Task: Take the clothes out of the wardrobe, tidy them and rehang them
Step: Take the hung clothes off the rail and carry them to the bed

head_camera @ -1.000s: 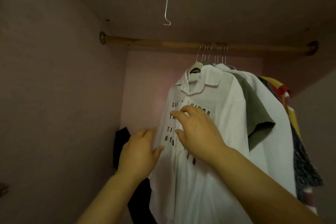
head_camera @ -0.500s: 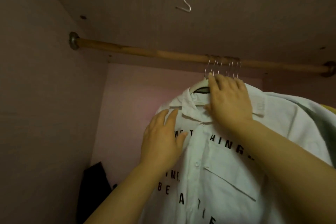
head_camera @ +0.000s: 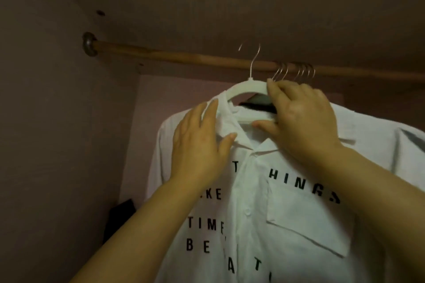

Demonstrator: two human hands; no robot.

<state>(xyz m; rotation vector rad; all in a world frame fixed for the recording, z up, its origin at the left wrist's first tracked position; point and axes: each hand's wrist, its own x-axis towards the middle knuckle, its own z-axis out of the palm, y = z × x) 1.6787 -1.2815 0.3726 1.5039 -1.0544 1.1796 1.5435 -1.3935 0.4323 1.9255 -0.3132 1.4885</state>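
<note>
Stage: early, shirt (head_camera: 299,218) on hanger (head_camera: 243,86) looks unhooked from rail (head_camera: 172,56) | right hand (head_camera: 303,122) grips hanger | left hand (head_camera: 197,145) flat on shirt | other hangers (head_camera: 296,72) untouched

A white button-up shirt (head_camera: 264,190) with black lettering and a chest pocket hangs on a white hanger (head_camera: 243,87) at its twelve o'clock.

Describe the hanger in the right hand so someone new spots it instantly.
Follow the round wooden wardrobe rail to the bunch of metal hanger hooks hung on it. Just left of them, the right hand grips a white plastic hanger carrying a white shirt with black lettering. Unlike its neighbours' hooks on the rail, its hook stands alone, clear above it.
</note>
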